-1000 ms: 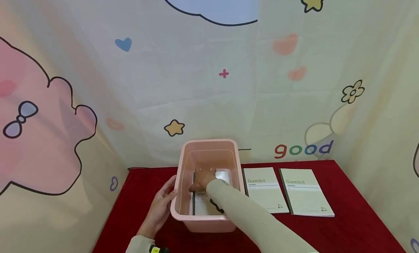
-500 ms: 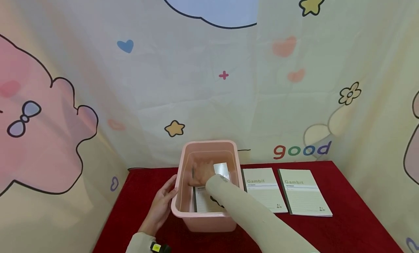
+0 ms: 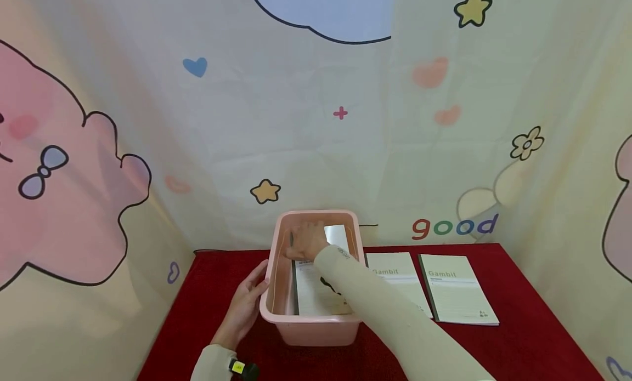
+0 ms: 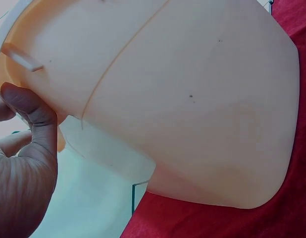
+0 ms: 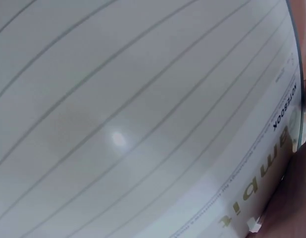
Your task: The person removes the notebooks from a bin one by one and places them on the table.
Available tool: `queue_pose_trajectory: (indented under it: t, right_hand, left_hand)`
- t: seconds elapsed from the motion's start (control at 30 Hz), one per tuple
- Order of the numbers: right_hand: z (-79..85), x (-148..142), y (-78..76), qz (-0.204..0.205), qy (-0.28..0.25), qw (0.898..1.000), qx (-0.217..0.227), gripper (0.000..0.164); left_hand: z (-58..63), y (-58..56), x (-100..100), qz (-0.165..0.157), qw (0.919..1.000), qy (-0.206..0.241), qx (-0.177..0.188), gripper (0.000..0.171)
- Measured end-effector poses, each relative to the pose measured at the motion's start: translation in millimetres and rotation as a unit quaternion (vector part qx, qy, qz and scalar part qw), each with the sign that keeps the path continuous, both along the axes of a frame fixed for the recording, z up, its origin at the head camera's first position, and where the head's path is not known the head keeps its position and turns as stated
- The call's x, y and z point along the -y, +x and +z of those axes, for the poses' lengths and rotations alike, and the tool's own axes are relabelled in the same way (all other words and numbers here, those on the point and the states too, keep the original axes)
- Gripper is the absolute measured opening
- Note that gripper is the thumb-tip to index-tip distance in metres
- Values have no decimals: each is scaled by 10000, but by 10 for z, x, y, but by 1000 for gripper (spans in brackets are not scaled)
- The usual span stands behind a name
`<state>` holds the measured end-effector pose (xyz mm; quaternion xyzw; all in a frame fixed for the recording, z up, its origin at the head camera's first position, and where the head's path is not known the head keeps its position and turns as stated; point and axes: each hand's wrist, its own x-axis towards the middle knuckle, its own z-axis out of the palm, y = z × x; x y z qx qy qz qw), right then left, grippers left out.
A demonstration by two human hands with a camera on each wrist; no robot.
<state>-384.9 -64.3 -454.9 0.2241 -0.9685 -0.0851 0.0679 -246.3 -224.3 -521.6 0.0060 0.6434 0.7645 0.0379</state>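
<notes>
A pink plastic bin stands on the table, and a pale, lined notebook with a dark spine is inside it. My right hand reaches into the bin and pinches the notebook near its far end. Close up in the right wrist view, the notebook cover looks bowed, with the fingers at its titled edge. My left hand holds the bin's left side. The left wrist view has its thumb against the bin wall just below the rim.
Two more notebooks marked Gambit, a nearer one and an outer one, lie right of the bin on red cloth. A patterned curtain hangs behind the table.
My right hand has moved toward the bin's far end and upward, and the notebook has risen with it, showing more of its cover. The left hand stays at the bin's side.
</notes>
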Motion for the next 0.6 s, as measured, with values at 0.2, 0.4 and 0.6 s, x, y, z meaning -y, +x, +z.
queue_pose_trajectory:
  t: [0.2, 0.4, 0.6]
  right_hand:
    - [234, -93, -16, -143, -294, 9991, 282, 40]
    - [458, -177, -26, -191, -304, 9987, 359, 54]
    - [774, -210, -23, -95, -383, 9990, 219, 55]
  left_hand:
    - [-23, 12, -15, -43, 9999, 124, 77, 60]
    - [-41, 3, -45, -22, 9999, 120, 62, 59]
    - [-13, -24, -29, 89, 9999, 40, 72, 57]
